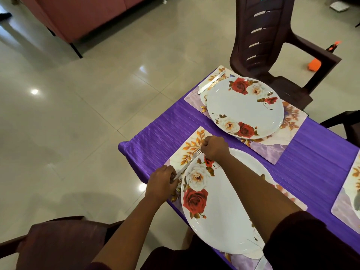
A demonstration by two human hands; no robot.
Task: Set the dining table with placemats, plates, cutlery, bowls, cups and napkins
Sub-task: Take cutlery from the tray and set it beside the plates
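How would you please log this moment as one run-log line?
step: placing fork | left hand: handle | right hand: tines | spot: placemat, left of near plate

Bare purple cloth on the desk point(167, 121) lies open between the two placemats and along the left edge. The near plate point(224, 211) fills most of its placemat point(192, 141), leaving a narrow strip at left, where the fork point(187, 164) and both hands crowd it. The far chair point(272, 45) blocks the desk's far end.
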